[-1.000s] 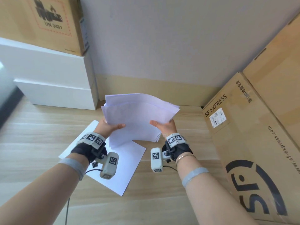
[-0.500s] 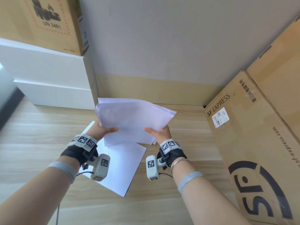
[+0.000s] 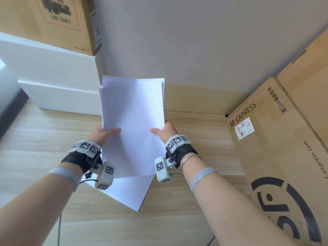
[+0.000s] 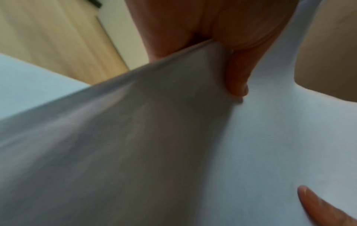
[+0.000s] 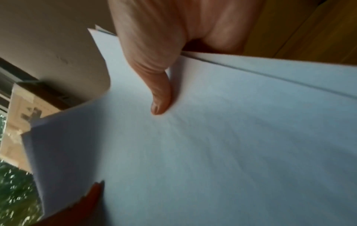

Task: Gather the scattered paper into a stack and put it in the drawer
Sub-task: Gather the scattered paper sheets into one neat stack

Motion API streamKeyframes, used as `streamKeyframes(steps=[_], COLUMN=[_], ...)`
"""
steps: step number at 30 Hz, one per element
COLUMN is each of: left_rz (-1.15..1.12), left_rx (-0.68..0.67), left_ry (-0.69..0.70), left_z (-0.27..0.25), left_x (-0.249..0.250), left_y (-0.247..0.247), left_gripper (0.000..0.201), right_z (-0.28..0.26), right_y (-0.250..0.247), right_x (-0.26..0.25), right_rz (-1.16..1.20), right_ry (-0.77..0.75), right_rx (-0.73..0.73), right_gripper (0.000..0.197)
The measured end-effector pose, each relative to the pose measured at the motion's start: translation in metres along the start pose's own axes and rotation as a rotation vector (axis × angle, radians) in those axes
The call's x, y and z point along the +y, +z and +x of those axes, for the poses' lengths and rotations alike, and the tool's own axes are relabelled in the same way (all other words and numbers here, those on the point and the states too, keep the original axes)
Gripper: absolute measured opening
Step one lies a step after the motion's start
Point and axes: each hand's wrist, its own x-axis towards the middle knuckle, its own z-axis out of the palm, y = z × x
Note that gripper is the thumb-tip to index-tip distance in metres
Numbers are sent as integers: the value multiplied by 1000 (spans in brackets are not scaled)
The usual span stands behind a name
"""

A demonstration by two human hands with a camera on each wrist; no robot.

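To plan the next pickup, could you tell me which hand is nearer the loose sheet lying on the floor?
Left. The left hand holds the paper stack above the loose sheet; the right hand is over its far edge.

Both arms reach forward, left hand [image 3: 103, 134] and right hand [image 3: 164, 130] pinching (thumbs on top).

Matt white paper stack [image 3: 133, 125], pale wood-grain floor [image 3: 35, 139], brown cardboard box [image 3: 284, 148].

White paper stack [image 3: 133, 125], brown cardboard box [image 3: 284, 157], pale wood-grain floor [image 3: 44, 139]
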Motion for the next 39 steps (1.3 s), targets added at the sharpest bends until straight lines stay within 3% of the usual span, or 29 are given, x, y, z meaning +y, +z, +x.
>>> streamKeyframes(steps=[3,7,10,12,16,22,25,27,28,30,31,36,39], left_rz=[25,18,9,-2,-40,-44,-31,-33,-38,-40,-35,3,35], left_rx=[70,160,200,224,270,296,286,271,261,229,218,202,163], left_ry=[-92,-186,-223,-251,-311,-353,-363,-367,-371,-378,-379,-400,-412], left_z=[-3,-5,-8,-15,-26,-34,-35,-33,-31,-28,-27,-15,-6], left_x=[-29,-70,-98,-110,-132,-143,-142,-141,-141,-141,-141,-147,-150], left_y=[-14,-48,-73,-86,-103,-103,-96,-92,-91,-85,-83,-70,-61], left_gripper=[26,42,40,38,28,39,42,43,43,44,44,45,51], right_z=[0,2,7,12,9,12,10,8,6,7,8,9,9], right_y=[21,57,71,80,98,105,99,91,86,77,70,13,-25], right_x=[1,18,40,54,69,75,74,75,78,91,96,109,111], right_rz=[-64,-151,-285,-473,-721,-710,-643,-692,-697,-642,-559,-306,-237], right_ry=[-59,-59,-32,-35,16,65,100,106,86,52,62,111,131], right_rx=[-123,-170,-208,-225,-199,-217,-227,-244,-231,-159,-102,151,258], right_gripper=[41,39,33,42,83,96,73,26,12,39,43,15,23])
